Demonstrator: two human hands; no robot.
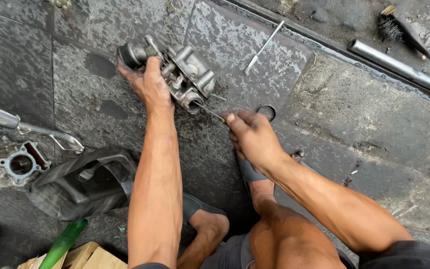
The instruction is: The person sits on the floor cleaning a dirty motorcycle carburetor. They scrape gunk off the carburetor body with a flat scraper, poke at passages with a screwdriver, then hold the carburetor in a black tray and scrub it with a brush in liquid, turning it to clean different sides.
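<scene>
Carburettor and screwdriver, both in hand, over a stone floor.
Left to right: engine cylinder [15, 167] and black plastic cover [83, 184] on the floor [364, 114] at left; left hand [148, 82] grasping the metal carburettor [185, 74], far centre; right hand [252, 134] clenched on a thin screwdriver [210, 112], tip at the carburettor; rubber ring [266, 111] just beyond; steel tube [399, 67] far right.

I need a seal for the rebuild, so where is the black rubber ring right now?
The black rubber ring lies flat on the stone floor, just beyond the right hand and right of the carburetor.
</scene>
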